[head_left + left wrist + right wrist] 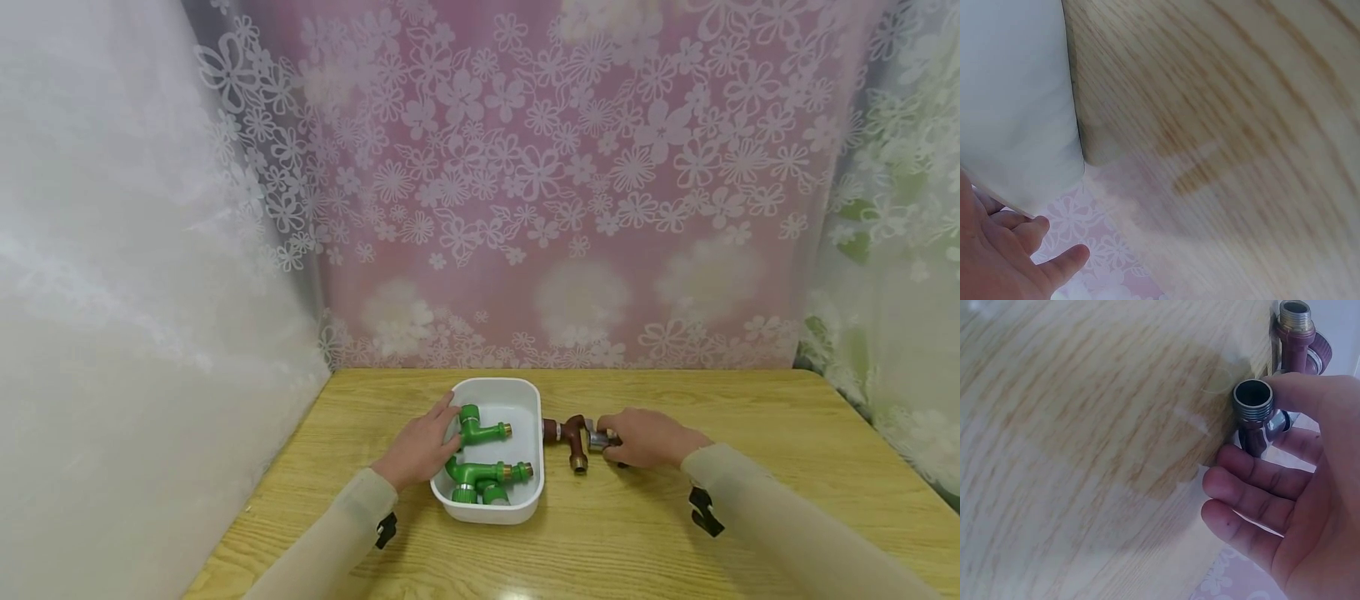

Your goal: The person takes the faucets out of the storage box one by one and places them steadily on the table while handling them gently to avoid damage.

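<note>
My left hand point(422, 447) holds the left rim of a white plastic basin point(501, 514), its thumb over the inner side. In the left wrist view the little finger sticks out loosely beside the basin's outer wall point(1013, 94). Several green taps point(480, 472) with brass threaded ends lie inside the basin. To the right, my right hand point(645, 437) grips a silver metal tap point(597, 439) by thumb and forefinger. Its threaded mouth point(1253, 397) faces the right wrist camera, and the other fingers are loosely bent below. A dark red-brown tap point(576, 442) lies between the basin and the silver tap.
The wood-grain table point(735, 500) extends around the basin on all sides. Behind it hangs a pink flowered curtain point(555, 208), with a pale sheet point(150, 292) at the left and a pale flowered one point(892, 292) at the right.
</note>
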The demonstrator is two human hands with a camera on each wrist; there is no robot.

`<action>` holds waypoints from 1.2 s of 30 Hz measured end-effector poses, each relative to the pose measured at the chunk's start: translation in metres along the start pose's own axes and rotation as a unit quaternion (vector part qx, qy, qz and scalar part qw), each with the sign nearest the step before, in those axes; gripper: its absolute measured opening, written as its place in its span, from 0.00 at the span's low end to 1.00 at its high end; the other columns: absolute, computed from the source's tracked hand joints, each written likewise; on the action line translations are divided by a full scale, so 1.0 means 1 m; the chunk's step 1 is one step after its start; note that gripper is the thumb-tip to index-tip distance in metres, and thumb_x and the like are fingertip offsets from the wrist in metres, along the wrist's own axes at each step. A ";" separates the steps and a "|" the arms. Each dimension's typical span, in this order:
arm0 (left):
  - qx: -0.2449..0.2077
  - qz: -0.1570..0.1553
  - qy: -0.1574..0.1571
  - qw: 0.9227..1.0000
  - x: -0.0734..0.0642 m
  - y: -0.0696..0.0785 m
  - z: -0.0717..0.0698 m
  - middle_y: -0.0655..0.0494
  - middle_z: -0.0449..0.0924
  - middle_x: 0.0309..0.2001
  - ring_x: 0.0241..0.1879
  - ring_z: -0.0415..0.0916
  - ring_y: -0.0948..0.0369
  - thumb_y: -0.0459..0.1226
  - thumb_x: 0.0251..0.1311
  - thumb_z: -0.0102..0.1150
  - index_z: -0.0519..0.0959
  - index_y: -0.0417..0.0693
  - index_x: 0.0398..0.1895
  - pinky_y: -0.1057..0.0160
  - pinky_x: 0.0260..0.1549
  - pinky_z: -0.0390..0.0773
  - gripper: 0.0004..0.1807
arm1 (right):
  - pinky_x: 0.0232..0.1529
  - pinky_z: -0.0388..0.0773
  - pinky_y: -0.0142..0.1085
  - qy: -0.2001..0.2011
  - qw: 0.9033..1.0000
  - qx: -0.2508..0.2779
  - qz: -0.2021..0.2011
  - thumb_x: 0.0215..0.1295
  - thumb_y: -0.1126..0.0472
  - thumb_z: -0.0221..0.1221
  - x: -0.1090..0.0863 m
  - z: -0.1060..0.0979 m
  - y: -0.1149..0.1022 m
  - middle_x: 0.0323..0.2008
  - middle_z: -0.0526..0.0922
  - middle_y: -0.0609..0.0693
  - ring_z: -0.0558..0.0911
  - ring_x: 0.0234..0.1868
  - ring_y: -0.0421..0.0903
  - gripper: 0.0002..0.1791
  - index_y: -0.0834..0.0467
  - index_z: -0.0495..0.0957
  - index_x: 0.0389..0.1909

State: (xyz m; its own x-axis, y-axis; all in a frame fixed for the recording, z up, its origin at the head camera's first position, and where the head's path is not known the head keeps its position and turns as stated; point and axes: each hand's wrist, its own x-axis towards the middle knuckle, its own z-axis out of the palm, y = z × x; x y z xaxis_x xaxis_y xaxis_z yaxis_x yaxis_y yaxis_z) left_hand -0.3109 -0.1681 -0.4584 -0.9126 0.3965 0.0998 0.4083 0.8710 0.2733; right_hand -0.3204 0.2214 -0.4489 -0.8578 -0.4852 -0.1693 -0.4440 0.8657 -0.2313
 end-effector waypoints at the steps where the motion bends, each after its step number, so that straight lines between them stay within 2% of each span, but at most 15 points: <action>1: 0.000 0.000 0.001 1.000 0.000 0.000 0.000 0.47 0.49 0.81 0.68 0.70 0.43 0.47 0.75 0.46 0.66 0.44 0.73 0.43 0.67 0.70 0.29 | 0.31 0.69 0.41 -0.001 1.000 0.000 0.002 0.68 0.51 0.63 0.000 0.000 0.000 0.28 0.76 0.40 0.73 0.28 0.41 0.16 0.50 0.79 0.53; 27: -0.009 -0.009 -0.004 1.000 -0.002 0.000 -0.002 0.49 0.47 0.81 0.69 0.68 0.43 0.47 0.75 0.47 0.65 0.46 0.74 0.43 0.67 0.69 0.29 | 0.35 0.74 0.44 -0.008 1.000 0.011 0.000 0.66 0.50 0.64 -0.001 -0.007 -0.001 0.35 0.81 0.41 0.77 0.32 0.40 0.23 0.51 0.77 0.60; 32: -0.007 -0.009 -0.007 1.000 -0.002 0.001 -0.002 0.49 0.47 0.81 0.70 0.67 0.43 0.48 0.75 0.46 0.65 0.46 0.74 0.43 0.68 0.68 0.29 | 0.35 0.79 0.45 0.000 1.000 -0.017 0.004 0.66 0.48 0.64 -0.003 -0.010 -0.004 0.35 0.83 0.41 0.79 0.33 0.40 0.25 0.52 0.77 0.61; 36: -0.004 -0.006 -0.008 1.000 -0.001 0.002 -0.003 0.49 0.47 0.81 0.70 0.67 0.43 0.48 0.75 0.46 0.64 0.45 0.74 0.43 0.68 0.68 0.29 | 0.32 0.80 0.42 0.011 0.999 -0.053 -0.002 0.68 0.48 0.63 -0.006 -0.018 -0.012 0.33 0.84 0.41 0.80 0.30 0.39 0.24 0.53 0.77 0.61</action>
State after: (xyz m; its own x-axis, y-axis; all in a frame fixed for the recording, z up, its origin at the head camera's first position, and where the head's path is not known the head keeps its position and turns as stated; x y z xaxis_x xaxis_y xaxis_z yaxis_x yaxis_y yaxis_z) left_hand -0.3089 -0.1676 -0.4555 -0.9172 0.3900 0.0814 0.3965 0.8734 0.2828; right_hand -0.3142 0.2162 -0.4280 -0.8605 -0.4875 -0.1477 -0.4718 0.8721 -0.1297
